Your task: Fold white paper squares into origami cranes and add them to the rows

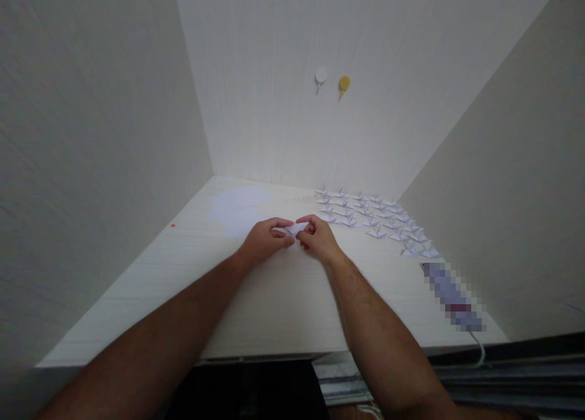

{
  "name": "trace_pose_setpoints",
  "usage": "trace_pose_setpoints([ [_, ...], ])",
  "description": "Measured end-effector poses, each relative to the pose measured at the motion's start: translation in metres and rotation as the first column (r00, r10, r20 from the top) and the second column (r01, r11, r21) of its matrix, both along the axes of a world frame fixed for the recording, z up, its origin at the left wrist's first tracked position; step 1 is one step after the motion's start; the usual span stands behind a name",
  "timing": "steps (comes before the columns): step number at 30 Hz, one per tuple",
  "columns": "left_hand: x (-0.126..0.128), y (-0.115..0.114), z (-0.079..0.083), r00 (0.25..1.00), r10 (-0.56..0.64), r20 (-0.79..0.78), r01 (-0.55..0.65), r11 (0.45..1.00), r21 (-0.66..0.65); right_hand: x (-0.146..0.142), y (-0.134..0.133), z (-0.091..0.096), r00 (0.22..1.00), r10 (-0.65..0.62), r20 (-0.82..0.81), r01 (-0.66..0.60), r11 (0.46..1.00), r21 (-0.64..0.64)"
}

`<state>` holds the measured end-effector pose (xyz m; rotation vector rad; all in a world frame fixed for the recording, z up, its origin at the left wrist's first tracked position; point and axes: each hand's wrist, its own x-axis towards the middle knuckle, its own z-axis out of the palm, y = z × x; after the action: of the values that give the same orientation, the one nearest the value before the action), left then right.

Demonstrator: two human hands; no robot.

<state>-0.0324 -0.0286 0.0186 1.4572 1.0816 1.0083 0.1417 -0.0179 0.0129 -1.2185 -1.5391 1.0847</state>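
Note:
A small piece of folded white paper (296, 228) is held just above the middle of the table. My left hand (267, 238) pinches its left side between thumb and fingers. On the opposite side, my right hand (317, 237) grips the paper with thumb and forefinger, the other fingers curled in. Behind and left of my left hand lie loose white paper sheets (240, 206), spread over one another. To the right of my right hand stand several folded white paper cranes (365, 211) in rough rows.
The pale table (274, 310) is walled in at the back and both sides. A pixelated flat object (452, 298) with a white cable (479, 350) lies at the right edge. White (320, 75) and yellow (344, 83) hooks are on the back wall. A tiny orange speck (173, 225) is at left.

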Motion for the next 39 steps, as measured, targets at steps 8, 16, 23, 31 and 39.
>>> trace_pose_setpoints([
  [8,0.005,-0.002,0.002,0.993,0.081,0.087,-0.086,0.995,0.054,-0.004,-0.004,-0.005,0.981,-0.120,0.150,0.089,0.976,0.199],
  [16,0.000,0.004,0.000,0.953,0.128,0.274,-0.085,0.983,-0.163,-0.008,-0.003,-0.001,0.999,-0.040,-0.014,0.041,0.995,0.088],
  [23,0.001,0.004,-0.001,0.904,0.164,0.396,-0.062,0.964,-0.259,-0.007,-0.001,-0.004,0.992,-0.091,-0.090,0.105,0.982,0.155],
  [31,0.003,0.006,-0.004,0.862,0.171,0.476,-0.071,0.973,-0.221,-0.007,-0.006,0.002,0.996,-0.004,-0.094,0.016,0.992,0.124],
  [39,0.004,0.004,-0.005,0.836,0.124,0.534,-0.009,0.977,-0.212,-0.008,-0.006,-0.001,0.993,0.063,-0.103,-0.051,0.992,0.115],
])
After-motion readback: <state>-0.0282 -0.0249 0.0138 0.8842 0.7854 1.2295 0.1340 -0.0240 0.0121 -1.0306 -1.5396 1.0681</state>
